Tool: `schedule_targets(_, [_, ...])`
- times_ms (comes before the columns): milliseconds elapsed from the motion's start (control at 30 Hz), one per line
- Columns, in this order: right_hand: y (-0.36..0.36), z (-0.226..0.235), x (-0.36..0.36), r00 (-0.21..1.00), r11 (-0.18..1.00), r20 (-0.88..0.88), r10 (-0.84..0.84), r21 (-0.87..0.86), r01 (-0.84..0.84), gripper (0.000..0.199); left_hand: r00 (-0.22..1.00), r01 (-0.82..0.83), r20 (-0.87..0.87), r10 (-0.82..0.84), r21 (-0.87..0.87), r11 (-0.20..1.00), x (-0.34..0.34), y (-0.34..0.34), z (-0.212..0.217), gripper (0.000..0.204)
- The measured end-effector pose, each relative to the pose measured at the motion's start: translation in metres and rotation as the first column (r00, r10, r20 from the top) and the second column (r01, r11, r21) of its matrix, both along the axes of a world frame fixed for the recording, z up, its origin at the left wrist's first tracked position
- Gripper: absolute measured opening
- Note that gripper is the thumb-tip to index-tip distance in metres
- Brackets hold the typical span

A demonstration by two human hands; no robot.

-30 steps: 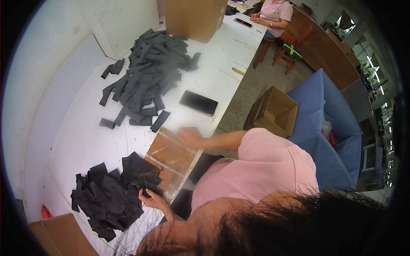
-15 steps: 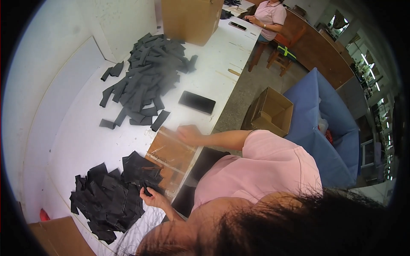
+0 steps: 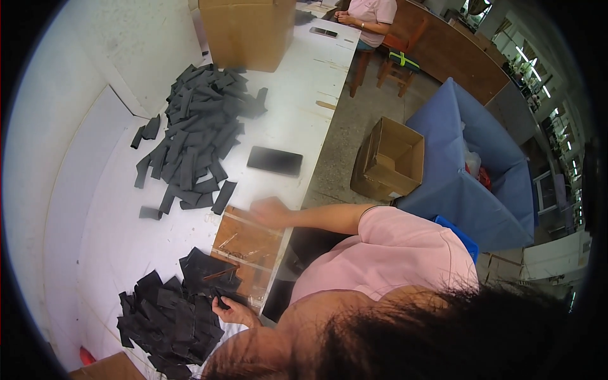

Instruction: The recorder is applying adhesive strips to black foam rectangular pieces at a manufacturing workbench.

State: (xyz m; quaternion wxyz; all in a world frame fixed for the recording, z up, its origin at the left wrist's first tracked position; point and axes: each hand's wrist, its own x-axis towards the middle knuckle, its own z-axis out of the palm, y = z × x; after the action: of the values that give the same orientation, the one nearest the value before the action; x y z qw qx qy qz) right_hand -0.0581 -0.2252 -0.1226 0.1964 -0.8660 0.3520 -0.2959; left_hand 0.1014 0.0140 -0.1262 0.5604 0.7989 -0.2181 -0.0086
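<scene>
My left hand pinches a folded black fabric piece at the edge of a heap of flat black fabric pieces. My right hand is over the far end of a brown board with clear tape on it; motion smears its fingers, so their closing cannot be made out. A thin reddish-brown tool lies on black fabric beside the board. Beyond is a bigger pile of narrow dark grey fabric strips.
A black phone lies on the white table. A large cardboard box stands at the back. Right of the table are an open carton and a blue fabric bin. Another person sits farther along the table.
The whole view has shifted, so the table's things sit farther left and mostly lower. My left hand keeps its pinch on the black fabric; my right hand stays by the board, blurred.
</scene>
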Motion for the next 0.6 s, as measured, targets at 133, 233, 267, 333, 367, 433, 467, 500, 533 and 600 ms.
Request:
schedule_targets(133, [0.002, 0.001, 0.0, 1.0, 1.0, 0.015, 0.007, 0.003, -0.007, 0.013, 0.999, -0.021, 0.043, 0.019, 0.028, 0.999, 0.0, 0.0, 0.002, 0.017])
schedule_targets(233, [0.004, 0.004, -0.001, 1.0, 1.0, 0.016, 0.014, 0.006, -0.014, 0.014, 1.0, -0.022, 0.007, 0.023, -0.016, 1.0, 0.002, 0.001, -0.003, 0.017])
schedule_targets(267, [0.004, 0.006, -0.001, 1.0, 1.0, 0.019, 0.011, 0.011, -0.011, 0.015, 0.998, -0.014, -0.056, 0.009, -0.081, 0.997, 0.002, 0.0, -0.004, 0.017])
schedule_targets(333, [0.003, 0.006, -0.001, 1.0, 1.0, 0.029, 0.011, 0.013, -0.011, 0.016, 1.0, -0.011, 0.014, 0.011, -0.028, 1.0, 0.004, 0.0, -0.004, 0.018])
schedule_targets(367, [0.003, 0.005, -0.001, 1.0, 1.0, 0.005, 0.008, 0.015, -0.008, 0.017, 0.997, -0.009, 0.082, 0.007, 0.025, 1.0, 0.004, -0.001, -0.003, 0.018])
schedule_targets(433, [0.002, 0.005, 0.0, 1.0, 1.0, -0.014, 0.007, 0.019, -0.007, 0.017, 0.997, -0.019, 0.08, 0.017, 0.017, 1.0, 0.001, -0.001, -0.002, 0.018])
schedule_targets(467, [0.003, 0.006, 0.001, 1.0, 0.999, -0.018, 0.008, 0.032, -0.008, 0.017, 0.997, -0.026, 0.071, 0.025, 0.011, 1.0, 0.0, 0.0, -0.001, 0.018])
schedule_targets(500, [0.004, 0.007, 0.002, 1.0, 0.999, -0.022, 0.009, 0.045, -0.008, 0.018, 0.997, -0.028, 0.075, 0.027, 0.012, 1.0, 0.001, 0.001, 0.0, 0.018])
schedule_targets(533, [0.004, 0.008, 0.0, 1.0, 0.999, -0.019, 0.004, 0.046, -0.003, 0.018, 0.996, -0.017, 0.094, 0.013, 0.037, 0.999, 0.001, -0.001, 0.003, 0.019])
schedule_targets(600, [0.003, 0.01, -0.002, 1.0, 0.991, 0.01, 0.008, 0.131, -0.009, 0.02, 0.994, 0.001, 0.112, -0.008, 0.062, 0.998, 0.001, -0.003, 0.003, 0.019])
